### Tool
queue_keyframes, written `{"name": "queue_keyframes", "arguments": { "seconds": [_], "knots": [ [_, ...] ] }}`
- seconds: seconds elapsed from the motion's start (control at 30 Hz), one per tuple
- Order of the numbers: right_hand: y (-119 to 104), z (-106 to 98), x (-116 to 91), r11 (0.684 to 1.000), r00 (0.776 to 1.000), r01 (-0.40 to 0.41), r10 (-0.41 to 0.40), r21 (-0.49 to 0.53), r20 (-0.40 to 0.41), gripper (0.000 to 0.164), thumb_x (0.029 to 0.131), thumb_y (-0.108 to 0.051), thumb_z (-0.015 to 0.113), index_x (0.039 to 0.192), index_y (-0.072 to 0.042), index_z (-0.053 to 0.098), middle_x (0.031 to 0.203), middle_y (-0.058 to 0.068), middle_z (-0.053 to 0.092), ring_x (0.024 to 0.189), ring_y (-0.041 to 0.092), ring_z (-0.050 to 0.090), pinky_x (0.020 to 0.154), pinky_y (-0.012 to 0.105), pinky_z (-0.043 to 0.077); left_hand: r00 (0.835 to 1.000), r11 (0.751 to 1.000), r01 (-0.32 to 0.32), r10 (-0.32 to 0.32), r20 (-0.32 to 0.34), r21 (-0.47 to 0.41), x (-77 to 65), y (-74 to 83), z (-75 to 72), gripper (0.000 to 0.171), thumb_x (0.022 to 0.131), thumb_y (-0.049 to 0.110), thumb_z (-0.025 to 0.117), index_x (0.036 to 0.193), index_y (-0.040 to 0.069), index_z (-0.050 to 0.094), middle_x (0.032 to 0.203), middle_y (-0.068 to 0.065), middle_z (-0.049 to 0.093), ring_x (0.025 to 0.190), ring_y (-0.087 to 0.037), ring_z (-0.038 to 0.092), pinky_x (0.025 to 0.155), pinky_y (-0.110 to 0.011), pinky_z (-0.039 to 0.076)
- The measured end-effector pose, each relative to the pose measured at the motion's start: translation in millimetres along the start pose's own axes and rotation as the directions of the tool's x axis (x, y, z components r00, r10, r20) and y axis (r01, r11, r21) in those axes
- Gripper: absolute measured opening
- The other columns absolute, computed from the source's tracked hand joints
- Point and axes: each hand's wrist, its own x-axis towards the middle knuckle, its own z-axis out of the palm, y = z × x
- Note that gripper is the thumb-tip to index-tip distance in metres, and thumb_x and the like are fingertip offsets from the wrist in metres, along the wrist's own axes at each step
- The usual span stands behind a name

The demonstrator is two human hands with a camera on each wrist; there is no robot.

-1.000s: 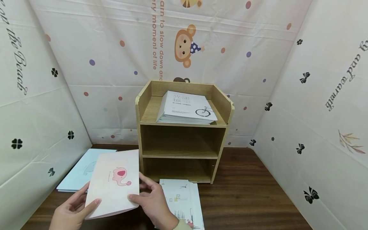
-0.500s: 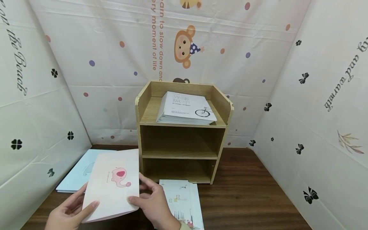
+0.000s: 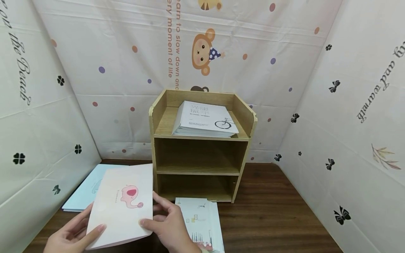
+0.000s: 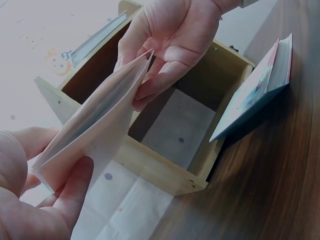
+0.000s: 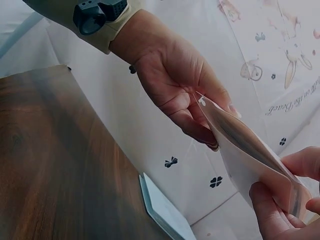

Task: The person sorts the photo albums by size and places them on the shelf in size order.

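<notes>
I see the left hand [image 3: 69, 237] and right hand [image 3: 171, 223] both pinching a white booklet [image 3: 117, 209] with a pink elephant on its cover, thumbs in front, fingers behind. The left grips at its eight o'clock, the right past three. One edge gapes a little. Read from the booklet, as the person faces it, blue booklets [image 3: 81, 191] lie at ten, partly hidden behind it. The wooden shelf [image 3: 197, 173] stands at two, a stack of books [image 3: 205, 119] on its top. At three, pale booklets [image 3: 197, 218] lie on the dark table [image 3: 269, 211] before the shelf, the right hand blocking part of them. At one, a monkey [image 3: 202, 52] is printed on the wall cloth [image 3: 110, 38].
</notes>
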Motion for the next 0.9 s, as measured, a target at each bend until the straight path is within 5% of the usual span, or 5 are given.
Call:
{"name": "queue_keyframes", "arguments": {
  "seconds": [0.2, 0.43, 0.63, 0.9],
  "knots": [
    [-6, 0, -6, 1.000, 0.999, 0.009, -0.008, -0.030, 0.031, 0.071, 0.078, 0.007, 0.080, 0.142, -0.016, 0.062, 0.105, 0.008, 0.065, 0.082, 0.016, 0.074, 0.072, 0.022, 0.062, 0.999, 0.989, 0.046, -0.043, 0.021, -0.140, -4.3, -0.3, -4.0, 0.105, 0.069, 0.029, 0.097, 0.157, 0.025, 0.041, 0.090, 0.030, 0.065, 0.079, -0.003, 0.069, 0.069, -0.022, 0.062],
    [-11, 1, -12, 1.000, 0.997, 0.021, -0.020, -0.020, 0.070, 0.071, 0.080, 0.005, 0.080, 0.144, -0.017, 0.060, 0.108, 0.008, 0.065, 0.082, 0.014, 0.075, 0.072, 0.022, 0.062, 0.997, 0.990, 0.078, -0.079, -0.005, -0.119, -3.9, 1.0, -7.7, 0.107, 0.068, 0.039, 0.096, 0.158, 0.026, 0.040, 0.107, 0.025, 0.065, 0.081, -0.003, 0.069, 0.071, -0.019, 0.062],
    [-15, 2, -16, 1.000, 0.997, 0.017, -0.018, 0.010, 0.081, 0.071, 0.080, 0.006, 0.080, 0.144, -0.017, 0.060, 0.108, 0.010, 0.066, 0.084, 0.017, 0.076, 0.075, 0.025, 0.063, 0.998, 0.978, 0.060, -0.055, 0.026, -0.200, -11.7, 3.7, -13.4, 0.100, 0.072, 0.029, 0.095, 0.157, 0.025, 0.042, 0.090, 0.035, 0.062, 0.080, -0.002, 0.069, 0.069, -0.020, 0.062],
    [-21, 4, -22, 1.000, 0.997, 0.023, -0.024, 0.010, 0.077, 0.071, 0.079, 0.006, 0.080, 0.144, -0.016, 0.060, 0.106, 0.009, 0.067, 0.083, 0.016, 0.075, 0.075, 0.024, 0.062, 0.998, 0.976, 0.046, -0.037, 0.042, -0.211, -19.9, 6.9, -17.2, 0.096, 0.074, 0.028, 0.094, 0.156, 0.027, 0.043, 0.090, 0.036, 0.063, 0.080, -0.002, 0.069, 0.069, -0.018, 0.061]
  ]
}}
